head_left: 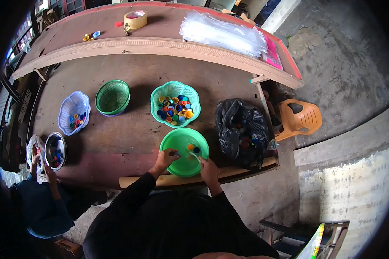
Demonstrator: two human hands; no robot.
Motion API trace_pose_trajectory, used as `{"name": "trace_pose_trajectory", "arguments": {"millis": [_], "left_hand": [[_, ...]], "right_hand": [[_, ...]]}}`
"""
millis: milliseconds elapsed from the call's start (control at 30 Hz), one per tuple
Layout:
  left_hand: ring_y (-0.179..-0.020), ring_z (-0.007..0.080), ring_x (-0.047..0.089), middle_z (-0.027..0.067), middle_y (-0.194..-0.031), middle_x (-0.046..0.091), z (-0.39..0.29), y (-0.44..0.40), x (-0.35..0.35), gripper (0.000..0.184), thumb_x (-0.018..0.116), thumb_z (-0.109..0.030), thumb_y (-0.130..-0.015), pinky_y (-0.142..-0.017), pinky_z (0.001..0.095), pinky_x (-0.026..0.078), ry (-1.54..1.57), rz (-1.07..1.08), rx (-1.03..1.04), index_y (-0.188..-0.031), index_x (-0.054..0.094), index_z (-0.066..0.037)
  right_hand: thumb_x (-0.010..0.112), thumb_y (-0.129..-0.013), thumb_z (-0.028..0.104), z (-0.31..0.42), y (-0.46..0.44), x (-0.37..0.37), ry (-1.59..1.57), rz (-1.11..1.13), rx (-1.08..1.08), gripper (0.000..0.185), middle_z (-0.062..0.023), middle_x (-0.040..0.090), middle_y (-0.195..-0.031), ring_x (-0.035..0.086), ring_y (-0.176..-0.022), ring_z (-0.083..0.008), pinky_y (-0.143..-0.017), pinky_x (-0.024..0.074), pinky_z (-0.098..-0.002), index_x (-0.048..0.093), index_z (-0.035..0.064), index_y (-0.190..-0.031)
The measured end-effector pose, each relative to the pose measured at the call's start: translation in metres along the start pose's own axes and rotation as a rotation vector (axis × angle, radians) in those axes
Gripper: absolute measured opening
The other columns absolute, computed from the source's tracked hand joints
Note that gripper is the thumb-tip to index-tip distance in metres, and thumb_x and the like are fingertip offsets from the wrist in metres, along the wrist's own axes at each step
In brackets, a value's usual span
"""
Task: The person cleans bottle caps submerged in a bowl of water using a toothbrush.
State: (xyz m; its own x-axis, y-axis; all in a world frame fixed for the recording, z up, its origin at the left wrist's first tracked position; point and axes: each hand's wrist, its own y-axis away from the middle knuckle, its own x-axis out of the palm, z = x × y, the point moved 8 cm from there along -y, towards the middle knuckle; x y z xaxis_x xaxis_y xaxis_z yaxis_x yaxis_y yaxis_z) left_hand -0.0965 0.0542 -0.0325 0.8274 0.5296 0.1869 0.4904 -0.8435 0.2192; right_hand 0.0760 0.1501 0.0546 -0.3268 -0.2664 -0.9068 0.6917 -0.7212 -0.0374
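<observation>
At the far left, a clear plastic bag [30,146] was held by a co-worker [41,207], just beside a metal bowl [65,150] in which colored caps were gathered. Above the bowl, a lilac basket [68,108] with a few more caps in it had been set on the brown tabletop [132,134]. To its right, a dark green basket [112,96] was seen nested over a bluish one, whose rim was exposed below. Along the raised shelf [80,46], small yellow and blue lids [90,36], a wristwatch [126,29], a roll of tape [136,21] and clear plastic sheets [222,36] were laid out in that order.

Near the middle, the left hand [173,154] was held over the left side of the green basin [173,140], its fingertips pinched narrowly on a small grayish piece [176,153], too small to be identified. A mixed pile of caps was contained in the scalloped teal basket [157,91] just beyond the basin. Inside the basin, an orange cap [190,147] and a dark blue cap [196,150] were seen close together. Over its right side, a thin pale tool [194,154] was gripped by the closed right hand [202,160], its tip directed toward those caps. Farther right, more caps were held in an open black bag [226,134], and an orange chair [299,118] was placed past the tabletop's edge.
</observation>
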Motion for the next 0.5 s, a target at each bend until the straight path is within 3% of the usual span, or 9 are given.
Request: {"name": "trace_pose_trajectory", "arguments": {"millis": [67,133,200,233,300,333,433,500], "left_hand": [[-0.081,0.0146,0.063,0.0105,-0.09,0.065,-0.005,0.001,-0.003,0.035,0.068,-0.003,-0.071,-0.072,0.025,0.05,-0.108,-0.016,0.015,-0.102,0.058,0.007],[-0.081,0.0152,0.064,0.0106,-0.09,0.065,-0.019,0.002,-0.004,0.034,0.068,-0.005,-0.071,-0.071,0.0252,0.05,-0.214,-0.03,0.034,-0.102,0.058,0.006],[-0.08,0.0186,0.064,0.0112,-0.092,0.063,-0.034,0.005,0.0,0.026,0.062,-0.005,-0.078,-0.07,0.0269,0.052,-0.521,-0.011,0.084,-0.101,0.057,0.006],[-0.08,0.0186,0.064,0.0112,-0.092,0.063,-0.03,0.001,0.0,0.026,0.062,-0.005,-0.078,-0.07,0.0269,0.052,-0.523,-0.014,0.086,-0.101,0.057,0.006],[-0.083,0.0206,0.064,0.0123,-0.096,0.061,0.003,-0.001,-0.001,0.024,0.054,-0.007,-0.086,-0.07,0.0281,0.053,0.07,-0.01,-0.231,-0.106,0.052,0.006],[-0.083,0.0206,0.064,0.0123,-0.096,0.061,0.003,0.001,-0.001,0.024,0.054,-0.007,-0.086,-0.07,0.0281,0.053,0.069,-0.011,-0.234,-0.106,0.052,0.006],[-0.087,0.0211,0.062,0.013,-0.1,0.058,-0.007,0.002,0.003,0.028,0.049,-0.011,-0.09,-0.07,0.0283,0.054,0.154,0.042,-0.208,-0.112,0.045,0.005],[-0.09,0.02,0.061,0.0132,-0.101,0.058,-0.008,0.002,0.01,0.03,0.05,-0.012,-0.09,-0.071,0.0277,0.053,0.223,0.097,-0.221,-0.114,0.043,0.005]], "right_hand": [[0.054,-0.082,0.015,0.0,-0.006,-0.001,0.01,-0.059,0.002,0.027,-0.0122,0.058,-0.086,0.058,-0.078,-0.0313,-0.065,0.0463,-0.0418,0.061,0.0182,-0.108],[0.054,-0.082,0.015,0.015,-0.011,0.007,0.185,-0.078,-0.17,0.026,-0.0123,0.058,-0.088,0.058,-0.078,-0.0314,-0.065,0.0464,-0.042,0.061,0.0177,-0.108],[0.054,-0.083,0.015,0.017,-0.011,0.013,0.173,-0.012,-0.121,0.026,-0.0118,0.058,-0.089,0.058,-0.077,-0.0312,-0.065,0.0465,-0.0417,0.06,0.017,-0.108],[0.053,-0.083,0.016,0.018,-0.011,0.017,0.16,0.057,-0.07,0.026,-0.0114,0.058,-0.09,0.059,-0.077,-0.0309,-0.065,0.0467,-0.0415,0.06,0.0162,-0.109],[0.052,-0.084,0.016,0.025,-0.006,0.01,0.003,-0.008,-0.021,0.026,-0.0109,0.058,-0.09,0.059,-0.078,-0.0307,-0.065,0.047,-0.0409,0.059,0.0156,-0.11],[0.051,-0.085,0.017,0.023,-0.002,0.004,-0.146,-0.08,0.033,0.026,-0.0104,0.058,-0.09,0.059,-0.078,-0.0304,-0.065,0.0473,-0.0404,0.058,0.0151,-0.111],[0.05,-0.087,0.018,0.022,0.01,0.022,-0.084,0.052,-0.002,0.026,-0.0096,0.058,-0.091,0.059,-0.08,-0.0302,-0.064,0.0476,-0.0395,0.056,0.0143,-0.112],[0.05,-0.087,0.018,0.016,0.011,0.018,-0.044,0.021,0.04,0.026,-0.0098,0.058,-0.091,0.059,-0.08,-0.0303,-0.064,0.0475,-0.0394,0.056,0.0142,-0.112]]}}
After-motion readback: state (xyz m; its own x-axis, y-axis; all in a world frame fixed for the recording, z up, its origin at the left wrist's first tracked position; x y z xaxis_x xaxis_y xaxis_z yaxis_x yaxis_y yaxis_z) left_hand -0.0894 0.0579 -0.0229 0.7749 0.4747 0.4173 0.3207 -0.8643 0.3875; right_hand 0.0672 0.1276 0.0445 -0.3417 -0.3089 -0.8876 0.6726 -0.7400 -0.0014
